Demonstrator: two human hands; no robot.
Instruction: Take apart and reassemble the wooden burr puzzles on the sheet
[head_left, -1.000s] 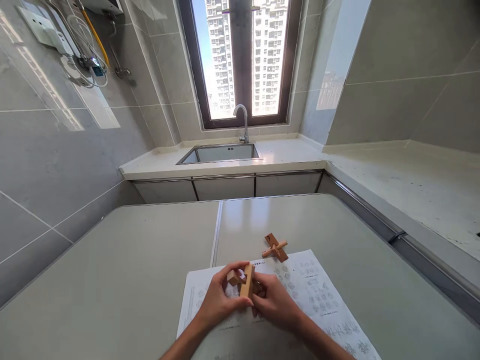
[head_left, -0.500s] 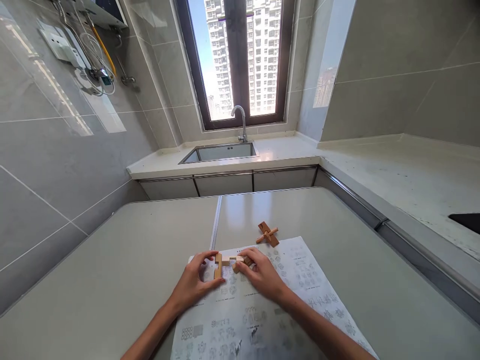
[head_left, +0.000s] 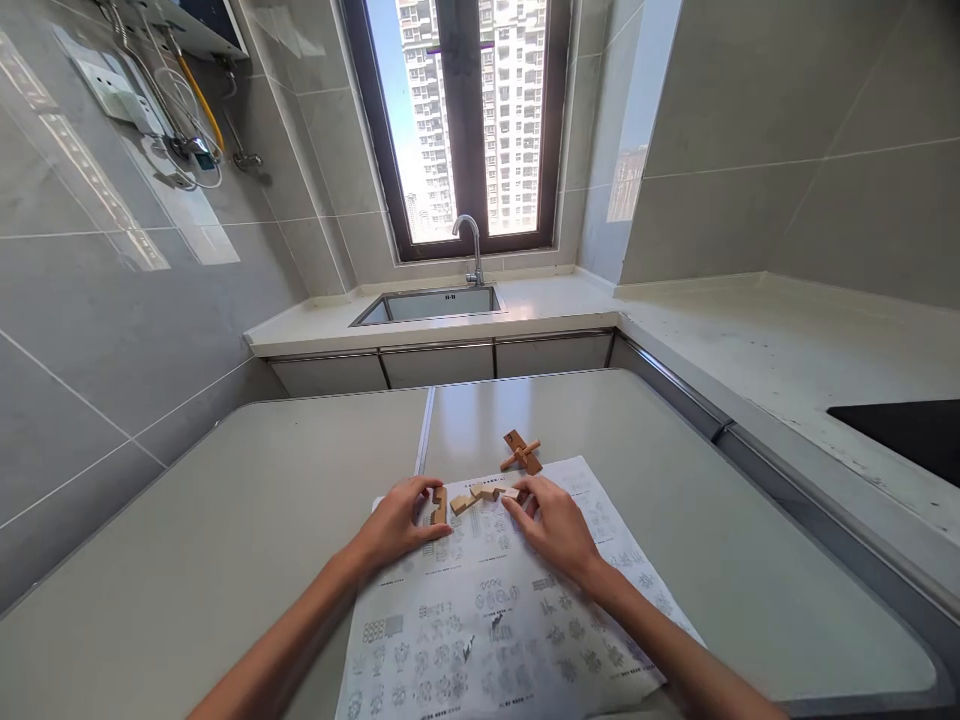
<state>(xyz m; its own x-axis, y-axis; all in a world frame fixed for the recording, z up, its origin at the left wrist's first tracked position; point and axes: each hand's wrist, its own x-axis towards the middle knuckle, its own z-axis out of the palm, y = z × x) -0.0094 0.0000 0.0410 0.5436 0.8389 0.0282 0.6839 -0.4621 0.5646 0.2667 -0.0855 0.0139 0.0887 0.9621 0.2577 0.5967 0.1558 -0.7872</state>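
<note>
My left hand (head_left: 396, 522) grips a notched wooden puzzle piece (head_left: 439, 506) between thumb and fingers, near the paper's top left corner. To its right, pale notched wooden blocks (head_left: 466, 502) lie in a loose row on the printed sheet (head_left: 450, 620). At the right end of that row, the fingertips of my right hand (head_left: 556, 528) pinch a light wooden block (head_left: 512, 494). The palm hides part of what lies under it. A brown wooden piece with a crossing rod (head_left: 522, 453) rests just beyond the paper's top edge.
The paper lies on a pale table (head_left: 300, 470) with a seam across it. Behind stand a counter with a sink (head_left: 431, 304) and a faucet (head_left: 474, 250) under a window. A counter (head_left: 750, 320) with a black panel (head_left: 907, 430) runs along the right.
My right hand has moved right, away from the left one. The light blocks, earlier bunched against the left hand's piece, now lie apart from it. The view has shifted slightly.
</note>
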